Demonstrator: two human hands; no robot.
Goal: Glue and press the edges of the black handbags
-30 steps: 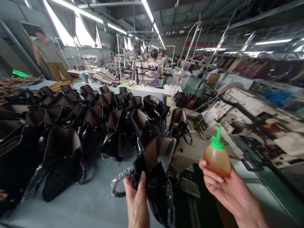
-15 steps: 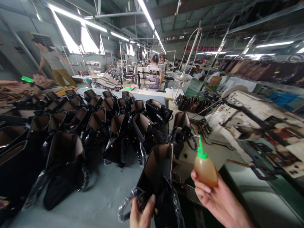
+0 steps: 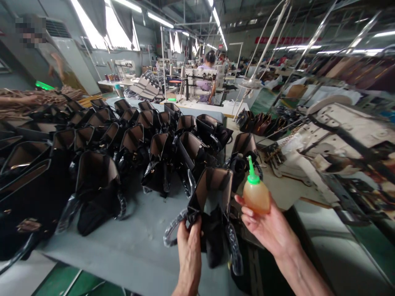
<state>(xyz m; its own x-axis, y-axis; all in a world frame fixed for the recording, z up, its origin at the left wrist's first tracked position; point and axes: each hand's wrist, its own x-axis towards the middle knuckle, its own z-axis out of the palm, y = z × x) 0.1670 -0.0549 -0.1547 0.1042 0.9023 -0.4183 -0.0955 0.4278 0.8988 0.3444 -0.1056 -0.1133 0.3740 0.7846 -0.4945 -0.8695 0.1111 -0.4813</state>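
Observation:
My left hand [image 3: 189, 242] pinches the near left side of a black handbag [image 3: 212, 230], close to the base of its plastic-wrapped handle [image 3: 173, 230]. The bag stands upright at the table's right edge, its top gaping so the brown lining shows. My right hand [image 3: 265, 222] is closed around a squeeze bottle [image 3: 255, 196] of amber liquid, with a green cap and a thin green nozzle pointing up. The bottle is held in the air to the right of the bag, apart from it. My left fingertips are partly hidden against the dark fabric.
Several more black handbags [image 3: 95, 193] stand on the grey table [image 3: 145, 246] to the left and behind. A sewing machine [image 3: 354, 135] is at the right. Further back are another machine [image 3: 200, 84] with a seated person and a standing person [image 3: 58, 61] at the left.
The view has tilted down and shifted left, showing more of the table and floor. The bottle has come closer to the bag; both hands keep their hold.

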